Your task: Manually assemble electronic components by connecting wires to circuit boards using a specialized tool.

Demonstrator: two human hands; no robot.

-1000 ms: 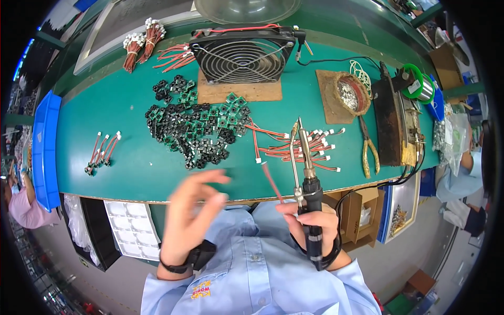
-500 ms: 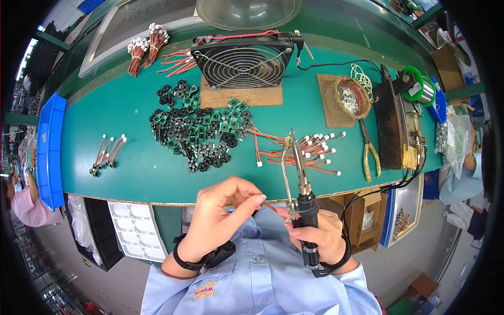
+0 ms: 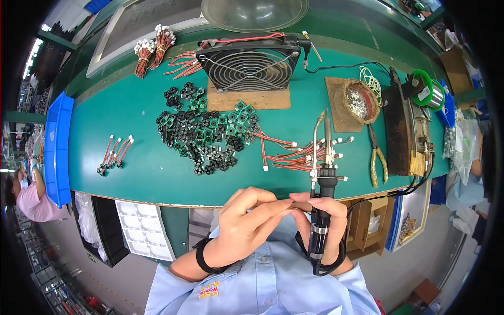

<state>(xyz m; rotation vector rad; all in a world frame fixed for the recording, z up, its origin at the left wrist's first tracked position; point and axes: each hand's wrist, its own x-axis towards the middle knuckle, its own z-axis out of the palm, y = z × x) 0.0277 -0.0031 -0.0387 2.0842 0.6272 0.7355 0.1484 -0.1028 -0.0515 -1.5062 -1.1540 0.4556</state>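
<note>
My right hand [image 3: 334,218] is wrapped round a soldering iron [image 3: 327,181] with a black handle and a thin metal solder feed tube beside its barrel; the tip points up and away from me. My left hand [image 3: 251,223] is closed in a pinch, its fingertips meeting those of my right hand. Between them a short wire lead [image 3: 290,209] barely shows; its ends are hidden. Beyond the iron lie several red-and-black wire leads [image 3: 294,161] with white connectors. A heap of small green and black circuit boards [image 3: 205,136] sits left of them.
A black fan [image 3: 247,68] stands at the back. To the right are a round solder-scrap dish [image 3: 377,107], pliers [image 3: 374,163], a solder spool [image 3: 436,95] and a dark metal unit [image 3: 397,131]. Wired boards [image 3: 113,157] and a blue bin [image 3: 58,149] are left.
The iron has swung right and more upright in my right hand. My left hand has shifted right, bringing both hands' fingertips together on the wire lead, which is now mostly hidden.
</note>
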